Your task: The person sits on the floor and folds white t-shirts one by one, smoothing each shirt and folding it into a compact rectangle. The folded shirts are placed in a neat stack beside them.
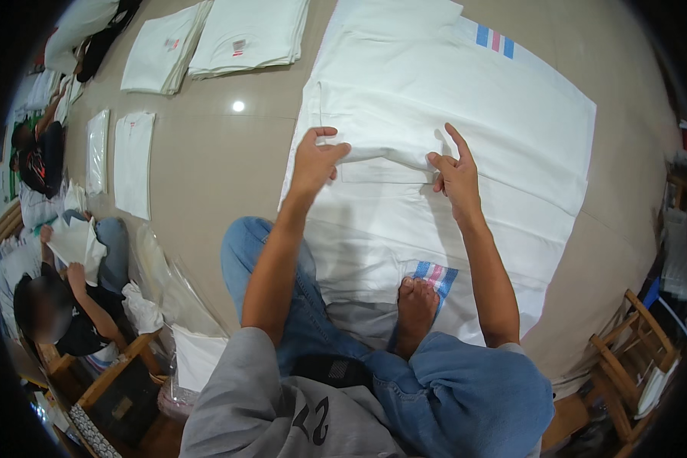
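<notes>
A white cloth garment (pixel 378 123), perhaps a T-shirt, lies partly folded before me on a white woven sack sheet (pixel 549 131) with blue and pink stripes. My left hand (pixel 319 160) pinches the near folded edge at its left side. At the other end of that edge, my right hand (pixel 457 174) grips the cloth between thumb and curled fingers, its index finger stretched out. The edge is raised a little between both hands. Just below it shows a flat pale rectangle (pixel 378 172); its material is unclear. More white cloth (pixel 355 246) spreads towards my legs.
Folded white shirt stacks (pixel 252 34) (pixel 163 48) lie on the tiled floor at upper left. Nearby are a folded shirt (pixel 133 163) and a plastic-wrapped pack (pixel 97 151). A seated person (pixel 63 309) handles white cloth at left. Wooden furniture (pixel 630 355) stands at right.
</notes>
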{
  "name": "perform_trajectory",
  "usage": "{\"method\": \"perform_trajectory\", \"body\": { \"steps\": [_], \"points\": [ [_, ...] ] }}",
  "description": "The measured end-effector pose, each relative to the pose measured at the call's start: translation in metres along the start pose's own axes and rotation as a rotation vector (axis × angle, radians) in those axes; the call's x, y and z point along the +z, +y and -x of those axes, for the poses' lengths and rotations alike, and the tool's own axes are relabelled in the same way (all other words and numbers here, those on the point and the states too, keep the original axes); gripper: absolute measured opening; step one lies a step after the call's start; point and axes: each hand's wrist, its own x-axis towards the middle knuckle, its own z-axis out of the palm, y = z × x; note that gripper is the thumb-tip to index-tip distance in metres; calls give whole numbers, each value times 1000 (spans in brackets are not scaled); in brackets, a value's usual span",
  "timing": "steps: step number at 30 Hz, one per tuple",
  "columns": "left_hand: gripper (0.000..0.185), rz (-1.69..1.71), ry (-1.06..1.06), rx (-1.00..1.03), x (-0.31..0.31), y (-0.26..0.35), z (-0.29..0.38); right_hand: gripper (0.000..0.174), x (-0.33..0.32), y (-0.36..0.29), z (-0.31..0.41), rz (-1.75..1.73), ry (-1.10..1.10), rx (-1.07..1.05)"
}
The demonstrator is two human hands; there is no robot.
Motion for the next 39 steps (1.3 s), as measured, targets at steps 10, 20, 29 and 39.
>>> {"method": "perform_trajectory", "body": {
  "steps": [10, 20, 29, 39],
  "points": [
    [49, 189, 135, 93, 14, -41, 10, 56, 12, 14, 11, 79, 82, -38],
    [48, 2, 224, 160, 27, -73, 7, 51, 4, 47, 4, 212, 78, -205],
    [64, -246, 405, 263, 42, -78, 20, 45, 16, 51, 3, 859, 242, -829],
    [59, -489, 366, 446, 38, -46, 44, 63, 72, 48, 1, 1462, -265, -943]
  ]
}}
